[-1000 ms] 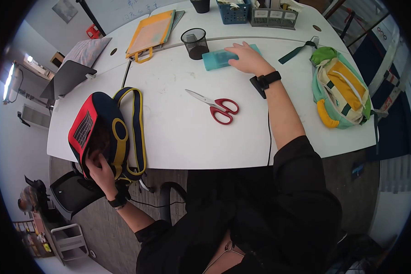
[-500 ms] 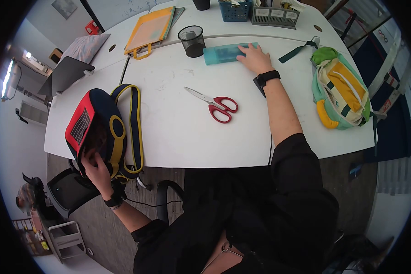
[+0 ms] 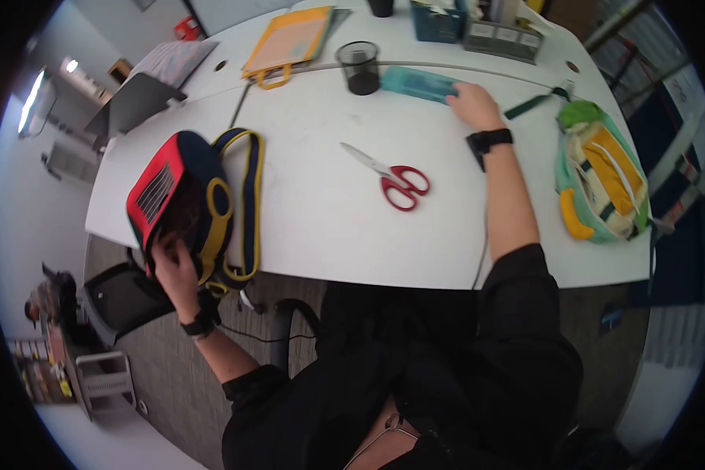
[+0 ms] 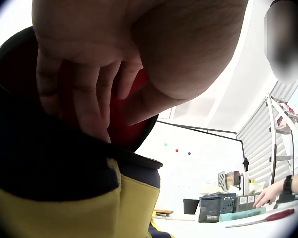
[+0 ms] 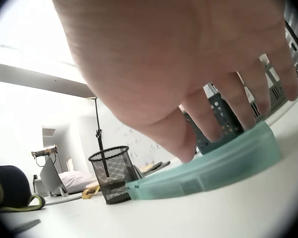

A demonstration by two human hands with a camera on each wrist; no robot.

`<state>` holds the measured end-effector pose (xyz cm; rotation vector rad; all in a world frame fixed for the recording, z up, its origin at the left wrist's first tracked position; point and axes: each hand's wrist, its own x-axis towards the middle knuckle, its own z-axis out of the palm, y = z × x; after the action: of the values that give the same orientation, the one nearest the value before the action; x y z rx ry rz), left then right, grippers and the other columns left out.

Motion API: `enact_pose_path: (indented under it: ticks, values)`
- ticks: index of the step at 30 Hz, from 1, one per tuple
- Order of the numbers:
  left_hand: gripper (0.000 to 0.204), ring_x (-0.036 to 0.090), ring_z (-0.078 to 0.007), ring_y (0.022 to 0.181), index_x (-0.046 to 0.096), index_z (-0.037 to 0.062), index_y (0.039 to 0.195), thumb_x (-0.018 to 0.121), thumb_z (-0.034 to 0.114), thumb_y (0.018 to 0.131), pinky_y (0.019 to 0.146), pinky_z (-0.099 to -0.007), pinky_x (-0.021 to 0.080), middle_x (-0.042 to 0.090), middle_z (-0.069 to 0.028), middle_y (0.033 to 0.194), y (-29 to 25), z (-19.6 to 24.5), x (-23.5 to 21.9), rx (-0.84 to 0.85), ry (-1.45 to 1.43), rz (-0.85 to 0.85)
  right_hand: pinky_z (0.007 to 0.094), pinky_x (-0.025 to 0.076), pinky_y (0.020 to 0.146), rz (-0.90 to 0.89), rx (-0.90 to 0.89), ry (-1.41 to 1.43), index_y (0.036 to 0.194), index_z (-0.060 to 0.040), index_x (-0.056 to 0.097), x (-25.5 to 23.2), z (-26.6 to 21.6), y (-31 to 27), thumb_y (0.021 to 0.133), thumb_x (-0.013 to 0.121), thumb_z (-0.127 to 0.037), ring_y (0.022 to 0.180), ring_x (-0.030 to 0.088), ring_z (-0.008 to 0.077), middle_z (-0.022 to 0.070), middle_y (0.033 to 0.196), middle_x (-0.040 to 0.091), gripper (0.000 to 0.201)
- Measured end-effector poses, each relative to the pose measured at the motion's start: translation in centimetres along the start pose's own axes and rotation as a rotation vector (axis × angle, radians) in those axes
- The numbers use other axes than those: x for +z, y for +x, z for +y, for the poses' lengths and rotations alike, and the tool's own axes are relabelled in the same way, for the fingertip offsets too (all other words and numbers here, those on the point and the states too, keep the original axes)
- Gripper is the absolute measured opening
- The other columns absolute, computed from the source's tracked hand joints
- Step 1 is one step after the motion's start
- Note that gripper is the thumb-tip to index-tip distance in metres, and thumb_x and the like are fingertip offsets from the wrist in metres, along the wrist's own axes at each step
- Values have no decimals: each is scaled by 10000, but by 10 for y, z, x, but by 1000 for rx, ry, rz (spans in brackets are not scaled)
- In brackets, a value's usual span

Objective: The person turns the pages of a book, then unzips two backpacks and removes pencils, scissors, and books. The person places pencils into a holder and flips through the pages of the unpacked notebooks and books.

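At the table's left edge stands a navy, red and yellow bag [image 3: 155, 192], its mouth unzipped. The left hand [image 3: 176, 278] is at that mouth; in the left wrist view the fingers of the left hand [image 4: 107, 44] reach down past the rim, in front of red lining, loosely extended. A translucent teal case [image 3: 417, 83] lies flat beside a black mesh cup [image 3: 360, 77]. Touching the case's right end is the right hand [image 3: 478, 107]; in the right wrist view this hand [image 5: 184, 59] has its fingers spread over the case [image 5: 208, 171]. Red-handled scissors [image 3: 399, 184] lie mid-table.
A green and yellow backpack [image 3: 603, 176] sits at the table's right, its dark strap [image 3: 529, 106] towards the hand. Behind are yellow folders [image 3: 290, 41], a blue basket [image 3: 437, 23] and a grey organizer [image 3: 503, 41]. A grey laptop [image 3: 141, 102] and a pillow are at the left.
The right hand has slid from the top of the case to its right end, and the case now lies at a different angle. The left hand remains at the bag; the head view has shifted.
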<state>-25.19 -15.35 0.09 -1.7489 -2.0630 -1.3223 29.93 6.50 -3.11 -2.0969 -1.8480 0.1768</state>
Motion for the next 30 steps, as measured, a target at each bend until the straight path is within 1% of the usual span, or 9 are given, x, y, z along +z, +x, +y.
enact_pose_path:
  ticks: [4,8,11,13,16,20,21,28,30]
  values:
    - [384,671,-307,827,498,38,1262,588,51,890,719,-374,513,665,-174,999,13,-2,-8,23,66,30,407,477,910,106,-278,176,1186,-35,617,-32,-25,-13,845,640,-278,1058,612,357,226,1134,635,419]
    - [458,633,-389,951,490,68,1269,596,24,825,791,-436,501,624,-220,1090,32,2,-18,36,165,-118,372,479,882,-45,-448,357,1210,-24,601,-69,-84,-59,850,652,-270,1028,626,354,234,1103,646,439]
    - [536,575,-386,1090,487,63,1285,626,35,768,899,-450,467,581,-220,1196,45,-26,-11,148,226,-232,358,480,866,-143,-526,395,1211,-22,598,-81,-115,-85,854,650,-251,996,635,349,237,1071,654,428]
    - [616,526,-360,1184,485,83,1316,680,98,732,984,-434,422,551,-216,1266,51,-31,-7,458,432,-375,351,482,850,-189,-625,419,1209,-18,598,-80,-127,-97,849,650,-231,968,640,340,234,1038,660,421]
    - [676,456,-358,1259,494,97,1322,707,143,683,1030,-421,386,492,-208,1345,61,-23,-11,535,661,-583,348,509,745,-327,-674,441,1200,-17,603,-71,-140,-109,849,622,-227,801,660,348,248,999,660,409]
    - [518,489,-351,1223,483,106,1346,612,232,860,1027,-420,392,519,-192,1326,64,-32,1,621,646,-349,346,515,681,-384,-723,335,1206,-12,595,-52,-144,-107,843,610,-242,665,653,329,258,983,658,430]
    - [460,493,-347,1222,480,102,1351,537,272,928,1034,-420,388,522,-187,1326,64,-27,4,431,440,-376,345,515,664,-453,-653,285,1210,-8,589,-53,-146,-109,839,611,-249,632,647,319,254,944,662,443]
    - [488,488,-344,1230,481,91,1350,561,270,903,1041,-412,386,515,-189,1333,70,-54,7,591,600,-381,355,512,627,-358,-729,268,1203,14,580,-35,-135,-102,842,606,-254,616,643,306,220,767,660,451]
    - [498,486,-343,1233,481,88,1350,569,269,895,1043,-410,386,513,-189,1336,71,-51,6,652,655,-380,359,515,644,-448,-655,247,1202,15,581,-49,-145,-108,842,606,-255,642,648,316,228,781,660,451]
